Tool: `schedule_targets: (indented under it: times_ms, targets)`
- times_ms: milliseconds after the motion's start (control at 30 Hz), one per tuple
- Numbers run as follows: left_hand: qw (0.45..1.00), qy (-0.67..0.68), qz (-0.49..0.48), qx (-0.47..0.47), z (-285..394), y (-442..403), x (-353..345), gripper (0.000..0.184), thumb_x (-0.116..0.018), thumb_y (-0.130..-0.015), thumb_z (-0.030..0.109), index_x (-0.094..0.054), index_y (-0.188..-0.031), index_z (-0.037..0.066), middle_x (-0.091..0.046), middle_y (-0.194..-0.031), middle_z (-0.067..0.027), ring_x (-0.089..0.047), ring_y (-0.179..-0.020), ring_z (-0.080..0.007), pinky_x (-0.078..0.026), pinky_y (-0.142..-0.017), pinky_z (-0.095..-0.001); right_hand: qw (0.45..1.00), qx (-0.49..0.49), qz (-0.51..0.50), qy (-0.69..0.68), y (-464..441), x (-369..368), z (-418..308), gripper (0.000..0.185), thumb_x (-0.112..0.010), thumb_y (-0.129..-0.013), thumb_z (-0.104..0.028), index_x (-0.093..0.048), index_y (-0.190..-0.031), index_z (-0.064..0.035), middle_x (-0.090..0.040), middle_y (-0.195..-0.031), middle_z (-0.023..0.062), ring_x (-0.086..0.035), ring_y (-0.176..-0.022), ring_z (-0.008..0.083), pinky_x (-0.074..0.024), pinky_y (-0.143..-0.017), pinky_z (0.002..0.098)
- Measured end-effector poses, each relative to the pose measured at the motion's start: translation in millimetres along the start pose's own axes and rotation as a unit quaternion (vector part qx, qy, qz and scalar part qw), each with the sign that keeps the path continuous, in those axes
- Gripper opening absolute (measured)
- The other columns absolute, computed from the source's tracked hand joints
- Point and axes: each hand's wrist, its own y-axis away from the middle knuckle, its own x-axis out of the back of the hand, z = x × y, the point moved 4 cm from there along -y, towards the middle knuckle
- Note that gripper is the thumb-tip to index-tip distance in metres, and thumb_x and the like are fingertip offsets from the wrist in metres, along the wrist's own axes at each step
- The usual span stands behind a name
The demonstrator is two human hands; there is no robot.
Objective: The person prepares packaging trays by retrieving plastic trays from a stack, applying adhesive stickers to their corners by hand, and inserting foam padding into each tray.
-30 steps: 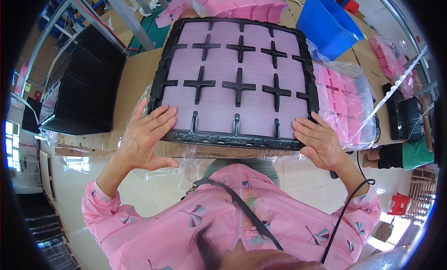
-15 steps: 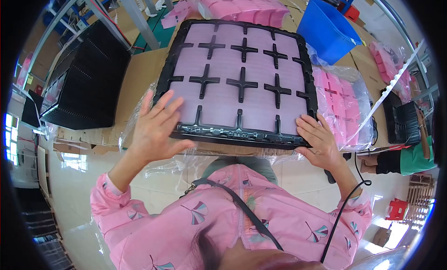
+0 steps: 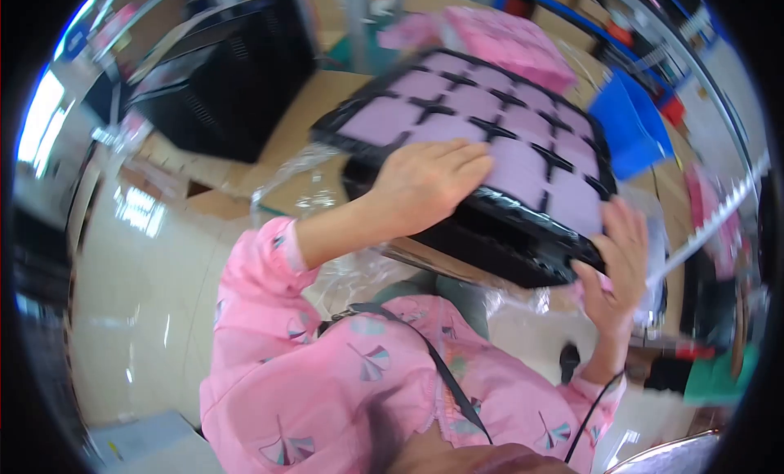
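In front of me is a black plastic tray (image 3: 494, 129) with cross-shaped dividers and pale pink panels between them. It sits at an angle, its near right corner towards me, with a dark black layer or box (image 3: 490, 237) showing below its front edge. My left hand (image 3: 429, 184) lies over the tray's front edge, its fingers stretched across the top and its thumb hidden. My right hand (image 3: 616, 262) grips the near right corner, fingers on the outer side and thumb at the front.
Clear plastic film (image 3: 314, 176) hangs at the table's front edge. A black crate (image 3: 233, 90) stands at the left. Behind lie wrapped pink pieces (image 3: 514, 45); a blue bin (image 3: 629, 123) is at the right. A person in green (image 3: 719, 376) is at the far right.
The tray has turned clockwise, and the dark layer below it now shows. My left hand has moved from its left side onto the front edge. My view has shifted and blurred.
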Motion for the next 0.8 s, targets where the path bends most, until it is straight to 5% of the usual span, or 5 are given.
schedule_targets:
  times_ms: [167,233,300,400,800]
  targets:
    - [0.982,0.018,0.183,0.040,-48,-11,69,0.028,-0.065,-0.067,0.005,-0.063,-0.095,0.007,-0.065,-0.094,-0.0076,-0.064,-0.082,-0.0231,-0.051,-0.066,-0.0297,0.947,0.008,0.315,-0.068,5,10,2,0.053,-0.059,-0.081,-0.012,-0.039,-0.127,0.0043,-0.036,-0.134,0.0244,-0.032,-0.127,0.0385,-0.0212,-0.104,0.0466]
    - [0.947,0.096,0.269,0.144,-72,-9,108,0.021,-0.070,-0.073,0.015,-0.063,-0.091,0.005,-0.067,-0.088,-0.0070,-0.064,-0.073,-0.0181,-0.049,-0.064,-0.0270,0.960,-0.040,0.268,-0.066,10,-4,12,0.052,-0.056,-0.084,-0.013,-0.036,-0.129,0.0043,-0.035,-0.135,0.0230,-0.031,-0.128,0.0373,-0.0211,-0.105,0.0459]
    - [0.909,0.011,0.307,0.282,-98,7,155,0.026,-0.072,-0.074,0.021,-0.065,-0.091,0.003,-0.065,-0.077,-0.0053,-0.056,-0.067,-0.0080,-0.046,-0.063,-0.0231,0.972,-0.091,0.209,-0.055,15,-20,16,0.049,-0.054,-0.086,-0.012,-0.036,-0.129,0.0043,-0.037,-0.134,0.0217,-0.032,-0.127,0.0370,-0.0221,-0.104,0.0452]
    - [0.789,0.337,0.468,0.211,-149,32,202,0.026,-0.071,-0.077,0.013,-0.063,-0.099,0.002,-0.064,-0.092,-0.0031,-0.059,-0.077,-0.0115,-0.049,-0.072,-0.0254,0.982,-0.089,0.158,-0.056,21,-37,23,0.047,-0.053,-0.085,-0.011,-0.038,-0.127,0.0040,-0.040,-0.132,0.0212,-0.034,-0.126,0.0380,-0.0229,-0.104,0.0450]
    - [0.548,0.406,0.601,0.417,-395,178,299,0.035,-0.068,-0.078,0.006,-0.052,-0.108,-0.003,-0.059,-0.103,-0.0156,-0.061,-0.091,-0.0282,-0.053,-0.076,-0.0445,0.987,-0.146,0.049,-0.038,19,-65,18,0.034,-0.053,-0.085,-0.008,-0.049,-0.117,0.0039,-0.047,-0.127,0.0200,-0.042,-0.120,0.0360,-0.0299,-0.101,0.0415]
